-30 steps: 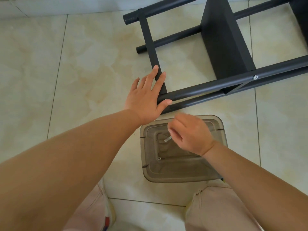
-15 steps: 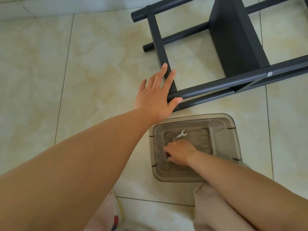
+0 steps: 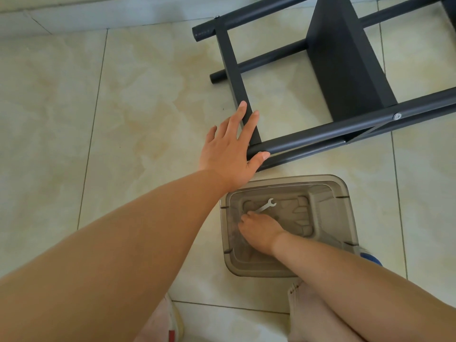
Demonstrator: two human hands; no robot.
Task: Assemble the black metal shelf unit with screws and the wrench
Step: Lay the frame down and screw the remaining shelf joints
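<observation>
Left hand (image 3: 229, 151): I see it flat, fingers straight, on the shelf unit (image 3: 308, 141) corner.
Right hand (image 3: 259, 230): inside the bin (image 3: 345, 193), beside the wrench (image 3: 266, 206); grip, I cannot tell.

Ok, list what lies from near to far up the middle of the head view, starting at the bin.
Right hand in the clear bin → wrench → left hand → shelf frame → wall base.

Bin (image 3: 345, 193) sits on floor just in front of shelf frame (image 3: 320, 139). Wrench (image 3: 266, 206) lies inside bin, far-left part. Right hand (image 3: 259, 228) in bin beside wrench; left hand (image 3: 229, 151) on frame corner behind bin.
</observation>
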